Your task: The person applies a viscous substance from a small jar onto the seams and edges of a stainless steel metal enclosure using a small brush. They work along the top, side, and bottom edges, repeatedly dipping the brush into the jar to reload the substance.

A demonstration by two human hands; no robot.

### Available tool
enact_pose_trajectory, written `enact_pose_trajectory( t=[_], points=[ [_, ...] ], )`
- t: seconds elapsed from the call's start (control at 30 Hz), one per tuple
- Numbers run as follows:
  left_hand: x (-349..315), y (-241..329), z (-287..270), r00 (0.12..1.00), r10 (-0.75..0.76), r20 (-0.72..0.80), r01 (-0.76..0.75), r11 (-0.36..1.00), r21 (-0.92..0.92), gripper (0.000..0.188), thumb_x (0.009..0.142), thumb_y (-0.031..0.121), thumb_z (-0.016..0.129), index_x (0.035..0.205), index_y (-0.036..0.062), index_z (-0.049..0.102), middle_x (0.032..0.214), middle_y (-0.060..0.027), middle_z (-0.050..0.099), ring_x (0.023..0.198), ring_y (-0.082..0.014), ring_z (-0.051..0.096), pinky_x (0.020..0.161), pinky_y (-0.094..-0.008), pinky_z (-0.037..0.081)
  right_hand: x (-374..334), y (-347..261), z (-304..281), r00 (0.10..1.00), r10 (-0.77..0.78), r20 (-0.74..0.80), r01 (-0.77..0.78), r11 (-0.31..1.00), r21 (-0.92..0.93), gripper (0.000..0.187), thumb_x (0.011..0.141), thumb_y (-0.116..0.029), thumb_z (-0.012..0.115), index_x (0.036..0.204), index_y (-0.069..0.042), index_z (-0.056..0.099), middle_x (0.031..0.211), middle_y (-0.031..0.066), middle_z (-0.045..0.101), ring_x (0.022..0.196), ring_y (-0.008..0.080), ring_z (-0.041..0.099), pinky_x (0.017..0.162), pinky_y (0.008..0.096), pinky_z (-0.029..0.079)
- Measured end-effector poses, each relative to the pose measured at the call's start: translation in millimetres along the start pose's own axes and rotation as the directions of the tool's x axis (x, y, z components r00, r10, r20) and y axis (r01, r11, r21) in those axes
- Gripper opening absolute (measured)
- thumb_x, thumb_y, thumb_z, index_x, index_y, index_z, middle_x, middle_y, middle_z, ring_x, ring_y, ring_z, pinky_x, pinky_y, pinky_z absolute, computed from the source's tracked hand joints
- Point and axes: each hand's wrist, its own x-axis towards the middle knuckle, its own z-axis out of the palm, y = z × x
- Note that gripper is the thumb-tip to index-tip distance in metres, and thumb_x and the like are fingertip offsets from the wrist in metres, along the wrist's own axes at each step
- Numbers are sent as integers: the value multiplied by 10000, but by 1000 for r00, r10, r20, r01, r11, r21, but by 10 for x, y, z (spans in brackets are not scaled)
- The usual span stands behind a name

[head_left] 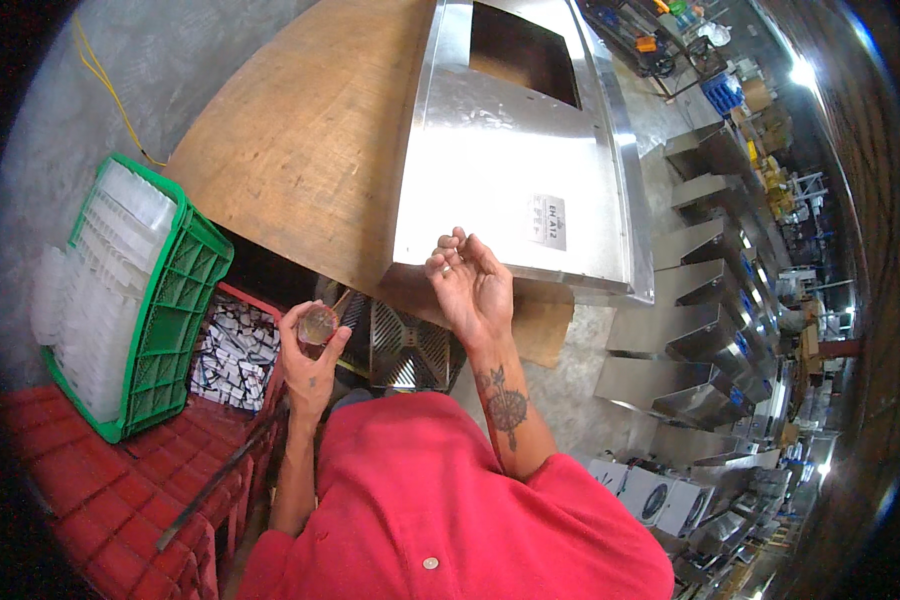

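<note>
Left of centre, the left hand [308, 366] holds a round container [317, 323]; mid-frame, the right hand [473, 290] faces palm-up near a metal box [485, 160].

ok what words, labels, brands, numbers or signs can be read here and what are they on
I won't copy printed text, but here is where it stands:
Grey rectangular label on the stainless-steel housing: one bold line is legible; the finer print is too small to read.
Small white-and-dark pieces in the red crate: any print is too small to read.

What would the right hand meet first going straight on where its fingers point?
The right hand would probably meet the shiny metal housing first, though depth there is unclear.
</note>
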Motion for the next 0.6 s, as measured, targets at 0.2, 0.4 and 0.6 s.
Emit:
enact_pose_trajectory(
  t=[0.2,0.4,0.6],
  points=[
    [28,-2,-13,1000,-13,16,13,1000,3,621,925,90,859,1428,24,503,1402,-127,598,1266,-219,600,1094,-369,501,-712,266,693,971,-91,223,226,664,-713,139,1053,-141,641,1066,-4,623,878,79,594,786,189,555,724,325,478],
    [-41,-29,-9,999,-50,20,51,998,-36,631,930,58,848,1441,25,480,1424,-137,601,1279,-223,612,1105,-361,506,-1222,632,1325,433,-143,890,768,576,-280,239,993,-173,719,828,-40,610,787,111,643,645,228,536,580,376,404],
    [11,129,45,995,-55,78,54,998,24,640,927,53,848,1445,14,473,1457,-163,588,1310,-224,597,1125,-359,504,-1390,1205,1649,446,-677,585,880,449,-152,578,993,-464,733,653,-78,470,586,74,482,459,190,395,432,370,286]
  ],
)
